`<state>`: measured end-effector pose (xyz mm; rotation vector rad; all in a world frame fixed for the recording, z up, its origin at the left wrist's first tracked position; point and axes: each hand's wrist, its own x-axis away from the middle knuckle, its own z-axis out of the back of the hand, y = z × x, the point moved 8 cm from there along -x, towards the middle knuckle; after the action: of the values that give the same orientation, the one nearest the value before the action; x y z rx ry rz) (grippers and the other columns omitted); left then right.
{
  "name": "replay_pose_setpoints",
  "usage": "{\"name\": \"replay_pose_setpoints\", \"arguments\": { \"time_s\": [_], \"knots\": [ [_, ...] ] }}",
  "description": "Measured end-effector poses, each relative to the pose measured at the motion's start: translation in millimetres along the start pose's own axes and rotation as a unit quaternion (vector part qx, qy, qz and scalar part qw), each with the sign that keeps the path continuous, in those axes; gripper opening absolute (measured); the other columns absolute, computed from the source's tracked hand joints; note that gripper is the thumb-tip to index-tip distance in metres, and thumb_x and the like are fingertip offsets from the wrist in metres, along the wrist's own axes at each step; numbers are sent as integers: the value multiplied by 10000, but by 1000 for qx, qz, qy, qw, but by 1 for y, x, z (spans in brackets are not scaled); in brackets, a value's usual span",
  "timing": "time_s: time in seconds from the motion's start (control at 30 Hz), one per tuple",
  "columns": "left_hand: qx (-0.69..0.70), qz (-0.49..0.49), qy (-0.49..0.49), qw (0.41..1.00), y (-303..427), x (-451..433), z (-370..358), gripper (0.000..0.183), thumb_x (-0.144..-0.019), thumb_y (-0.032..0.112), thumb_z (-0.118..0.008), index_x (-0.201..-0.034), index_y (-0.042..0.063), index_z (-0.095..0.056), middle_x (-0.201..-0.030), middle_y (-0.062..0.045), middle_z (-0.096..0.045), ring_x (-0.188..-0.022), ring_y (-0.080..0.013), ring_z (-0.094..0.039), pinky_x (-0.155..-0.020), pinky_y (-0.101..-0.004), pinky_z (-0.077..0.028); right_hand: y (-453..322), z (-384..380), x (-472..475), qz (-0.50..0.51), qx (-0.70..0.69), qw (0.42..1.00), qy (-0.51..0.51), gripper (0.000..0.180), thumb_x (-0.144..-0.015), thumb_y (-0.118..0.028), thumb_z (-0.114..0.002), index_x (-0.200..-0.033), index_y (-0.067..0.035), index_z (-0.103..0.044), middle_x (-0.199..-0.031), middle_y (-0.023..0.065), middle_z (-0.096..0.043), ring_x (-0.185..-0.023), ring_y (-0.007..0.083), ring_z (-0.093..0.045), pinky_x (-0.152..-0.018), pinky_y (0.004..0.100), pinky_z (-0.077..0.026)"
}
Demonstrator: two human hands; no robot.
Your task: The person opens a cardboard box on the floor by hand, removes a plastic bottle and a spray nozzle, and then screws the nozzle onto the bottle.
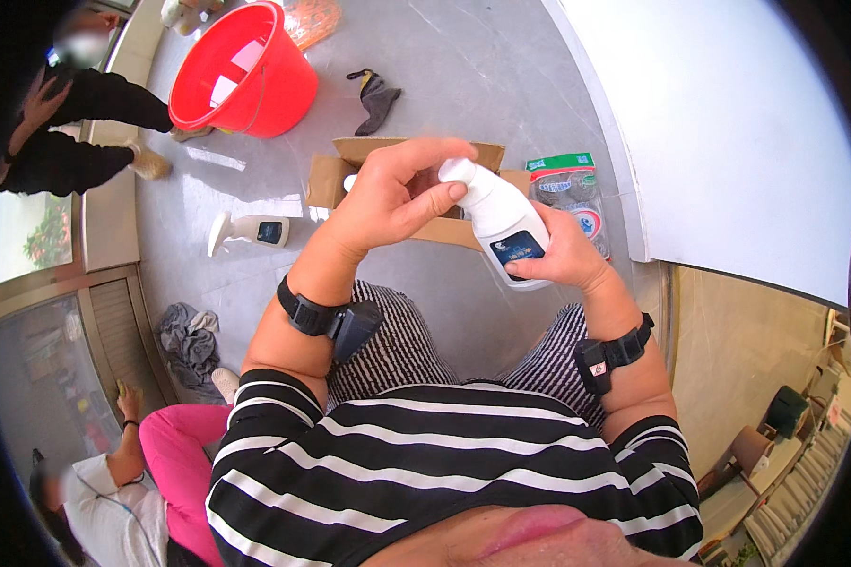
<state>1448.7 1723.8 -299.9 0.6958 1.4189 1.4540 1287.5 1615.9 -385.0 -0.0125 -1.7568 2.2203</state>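
A white plastic bottle (500, 212) with a dark blue label is tilted in front of me. My right hand (564, 248) grips its lower body. The thumb and fingers of my left hand (411, 191) are around the white cap at the bottle's neck. Beneath my hands stands an open cardboard box (330, 181), and a white item shows in its left part; the rest of its inside is mostly hidden. A white spray bottle (259, 231) with a dark label lies on its side on the floor to the left.
A red bucket (284, 92) and a dark grey cloth (379, 103) are beyond the box. Clear plastic packaging (574, 191) lies right of it. Grey fabric (188, 347) is at left. Two other people are at the left. A white panel (737, 127) stands on the right.
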Motion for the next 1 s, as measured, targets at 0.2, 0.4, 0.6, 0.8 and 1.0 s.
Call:
{"name": "replay_pose_setpoints", "arguments": {
  "time_s": [0.2,0.4,0.6,0.8,1.0],
  "knots": [
    [-267,82,-33,960,-19,1,5,342,-875,206,-733,-1125,-9,-642,-808,16,-598,-686,-56,-517,-604,-216,-432,0,6,2,7,96,995,41,661,-623,-296,-848,-1176,-10,-625,-959,147,-698,-847,221,-668,-808,331,-515],
    [-72,-14,-59,996,-23,-3,5,239,-905,162,-699,-1087,10,-674,-792,19,-596,-681,-50,-514,-584,-215,-426,3,10,-4,37,93,994,47,601,-625,-307,-851,-1093,5,-639,-936,165,-701,-839,245,-689,-785,338,-524],
    [-339,-13,88,937,-19,-5,10,327,-870,317,-722,-830,-5,-678,-581,-41,-551,-530,-97,-520,-488,-283,-412,-3,5,-7,22,138,987,82,584,-626,-341,-835,-1067,-15,-637,-922,173,-700,-822,296,-693,-759,359,-530],
    [-183,10,34,982,-35,-6,10,383,-892,380,-706,-950,1,-698,-691,-9,-624,-628,-92,-588,-550,-291,-472,-3,7,-4,15,152,985,81,594,-623,-326,-833,-1085,-13,-633,-923,166,-698,-800,280,-687,-750,347,-531],
    [-105,3,-25,994,-35,-5,10,346,-882,308,-741,-1030,-1,-694,-781,2,-652,-701,-82,-600,-603,-245,-491,3,7,-4,34,127,987,87,633,-628,-324,-829,-1143,-15,-628,-933,161,-702,-802,266,-686,-757,341,-534]
  ]
}}
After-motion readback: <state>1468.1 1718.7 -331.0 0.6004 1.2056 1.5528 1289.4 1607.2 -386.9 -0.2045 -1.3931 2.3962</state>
